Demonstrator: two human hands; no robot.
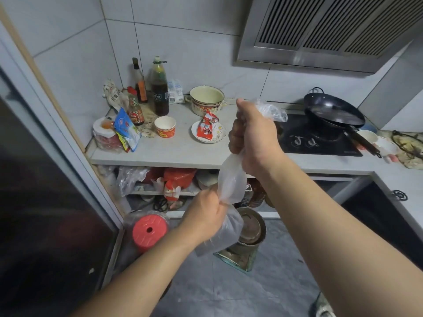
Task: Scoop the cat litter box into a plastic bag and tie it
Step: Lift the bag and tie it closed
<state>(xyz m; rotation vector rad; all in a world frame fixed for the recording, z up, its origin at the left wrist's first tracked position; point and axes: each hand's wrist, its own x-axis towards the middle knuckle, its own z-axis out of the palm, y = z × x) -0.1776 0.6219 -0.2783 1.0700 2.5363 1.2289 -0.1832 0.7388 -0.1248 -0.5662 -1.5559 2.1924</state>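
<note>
Clear thin plastic bag [231, 186] looks floppy, slippery; right hand [254, 136] and left hand [206, 213] both clamp fingers around its twisted neck.

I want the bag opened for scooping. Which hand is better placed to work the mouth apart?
Probably the right hand: it grips the bag high up, with loose film sticking out above its fist. The left hand pinches it lower down.
</note>
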